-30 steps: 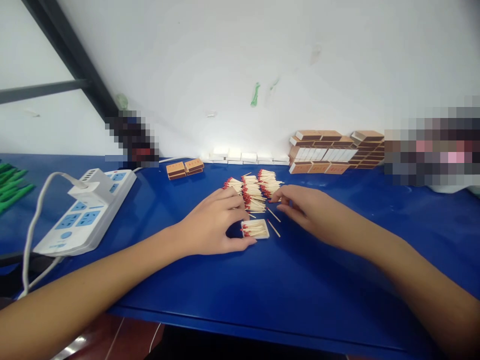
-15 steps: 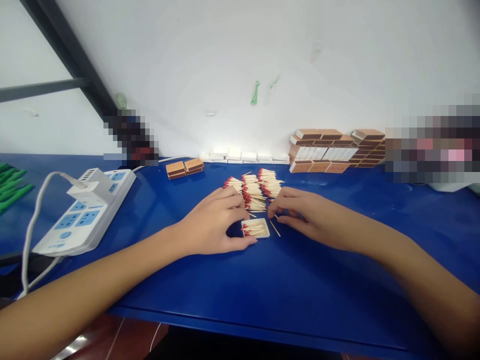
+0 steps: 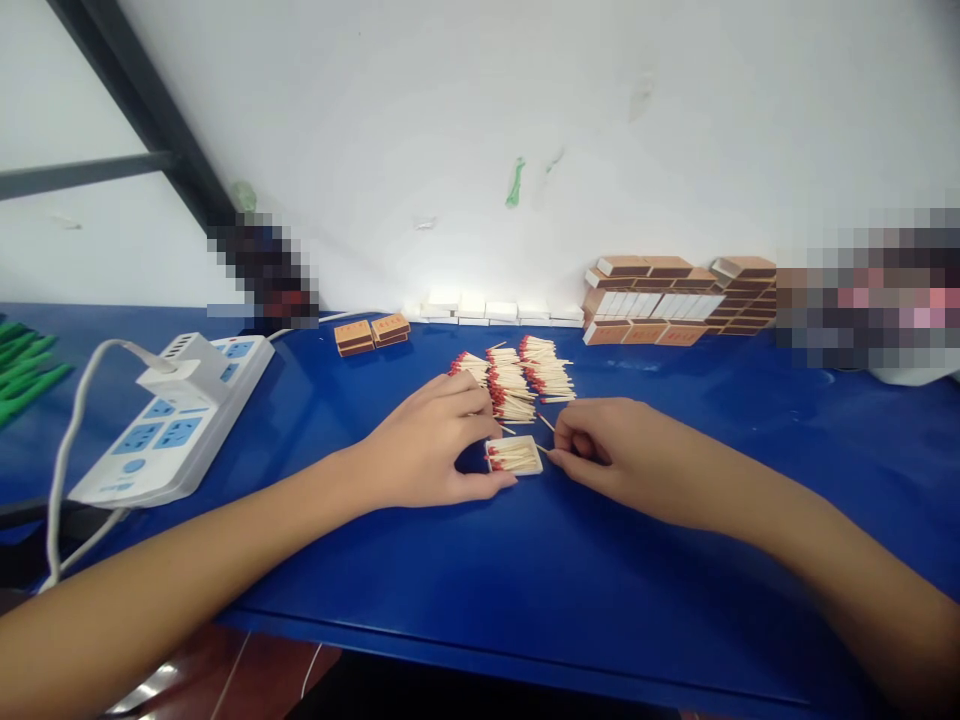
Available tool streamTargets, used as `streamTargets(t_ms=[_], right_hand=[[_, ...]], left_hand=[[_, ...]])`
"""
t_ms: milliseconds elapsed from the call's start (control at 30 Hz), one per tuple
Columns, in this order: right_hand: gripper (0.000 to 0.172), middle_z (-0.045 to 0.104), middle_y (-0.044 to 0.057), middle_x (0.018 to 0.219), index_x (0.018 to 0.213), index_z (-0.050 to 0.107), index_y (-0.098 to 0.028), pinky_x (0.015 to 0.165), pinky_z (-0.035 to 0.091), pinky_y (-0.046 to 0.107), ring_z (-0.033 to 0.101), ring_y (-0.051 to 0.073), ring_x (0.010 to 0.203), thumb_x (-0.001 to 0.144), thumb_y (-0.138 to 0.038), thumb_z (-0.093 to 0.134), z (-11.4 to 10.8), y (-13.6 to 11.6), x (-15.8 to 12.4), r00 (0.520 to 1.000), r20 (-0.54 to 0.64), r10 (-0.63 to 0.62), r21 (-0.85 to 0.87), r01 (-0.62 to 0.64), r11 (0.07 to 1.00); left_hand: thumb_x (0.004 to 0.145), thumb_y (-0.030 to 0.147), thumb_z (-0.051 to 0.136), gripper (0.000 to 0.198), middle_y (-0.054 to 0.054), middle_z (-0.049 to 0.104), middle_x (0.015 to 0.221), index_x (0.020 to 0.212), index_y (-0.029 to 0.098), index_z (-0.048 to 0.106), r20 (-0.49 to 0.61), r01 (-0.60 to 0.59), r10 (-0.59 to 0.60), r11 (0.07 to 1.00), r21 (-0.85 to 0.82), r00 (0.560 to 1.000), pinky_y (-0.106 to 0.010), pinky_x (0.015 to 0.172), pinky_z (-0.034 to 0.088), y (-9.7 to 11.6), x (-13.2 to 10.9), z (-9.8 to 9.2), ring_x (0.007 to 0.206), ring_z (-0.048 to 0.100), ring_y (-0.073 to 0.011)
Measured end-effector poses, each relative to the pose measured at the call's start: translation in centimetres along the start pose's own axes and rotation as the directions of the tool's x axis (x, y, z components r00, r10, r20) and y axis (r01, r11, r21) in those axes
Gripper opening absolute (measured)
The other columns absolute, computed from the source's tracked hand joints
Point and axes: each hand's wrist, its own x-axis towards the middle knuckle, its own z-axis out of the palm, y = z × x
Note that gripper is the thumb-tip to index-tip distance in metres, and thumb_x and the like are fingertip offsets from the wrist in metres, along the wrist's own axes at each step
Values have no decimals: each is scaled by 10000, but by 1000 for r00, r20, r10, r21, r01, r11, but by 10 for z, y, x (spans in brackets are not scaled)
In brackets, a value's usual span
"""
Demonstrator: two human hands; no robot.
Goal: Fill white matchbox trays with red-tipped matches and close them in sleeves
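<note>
A small white matchbox tray (image 3: 534, 470) lies on the blue table, partly filled with red-headed matches (image 3: 511, 458). My left hand (image 3: 435, 440) curves around its left end, thumb along the near side and fingers at the far side. Just right of the tray, my right hand (image 3: 607, 450) pinches a matchstick (image 3: 543, 449) between thumb and fingertip, its end close to the tray's right edge. Another loose matchstick (image 3: 546, 423) lies by the right fingers. Behind both hands are heaps of matches (image 3: 512, 385), the left one partly hidden by my left hand.
Stacked brown matchboxes (image 3: 652, 332) and a row of white trays (image 3: 501, 312) stand along the wall. Further left are a few closed matchboxes (image 3: 354, 338) and a white power strip (image 3: 169, 450) with its cable. Green items (image 3: 26, 370) lie at the far left.
My right hand has shifted slightly right and turned, and its fingers have closed on a matchstick beside the tray. My left hand stays around the tray.
</note>
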Motion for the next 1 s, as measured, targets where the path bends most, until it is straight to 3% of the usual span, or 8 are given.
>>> streamTargets(t_ms=[233, 400, 600, 800, 1000], right_hand=[[236, 686, 32, 759, 750, 600, -230, 566, 374, 300, 577, 166, 631, 958, -331, 553, 1, 9, 6, 992, -122, 11, -133, -28, 991], [164, 702, 35, 860, 884, 621, -234, 599, 386, 299, 613, 188, 708, 944, -386, 606, 7, 5, 9, 982, -176, 67, -136, -91, 986], [196, 707, 55, 857, 850, 616, -224, 589, 382, 303, 618, 199, 697, 1000, -332, 552, 11, 5, 12, 980, -111, 167, -136, -181, 974], [222, 694, 57, 883, 876, 587, -220, 625, 407, 311, 620, 203, 725, 1046, -336, 503, 3, 10, 6, 990, -134, 34, -108, -49, 993], [157, 673, 33, 904, 945, 573, -221, 643, 416, 297, 612, 182, 742, 1062, -306, 514, 5, -14, 5, 986, -102, -128, 9, 130, 991]], left_hand=[[917, 497, 713, 341, -77, 693, 902, 955, 160, 745, -4, -11, 11, 1000, 3, 1000, -412, 870, 496, 0, 0, 0, 898, 594, -241], [913, 513, 719, 366, -87, 695, 906, 947, 149, 747, -9, -11, 12, 1000, 7, 1000, -408, 858, 495, 0, 0, 1, 894, 597, -242], [913, 494, 720, 342, -71, 686, 894, 957, 156, 743, -9, -15, 15, 1000, 0, 1000, -406, 878, 494, 0, 0, 0, 904, 591, -239], [911, 496, 726, 343, -73, 693, 909, 953, 156, 736, -18, -20, 20, 1000, 5, 1000, -394, 878, 487, 0, 0, 0, 903, 587, -233], [917, 518, 713, 374, -65, 684, 888, 959, 147, 736, 1, -8, 8, 1000, 4, 1000, -397, 867, 485, 0, -1, 1, 894, 586, -229]])
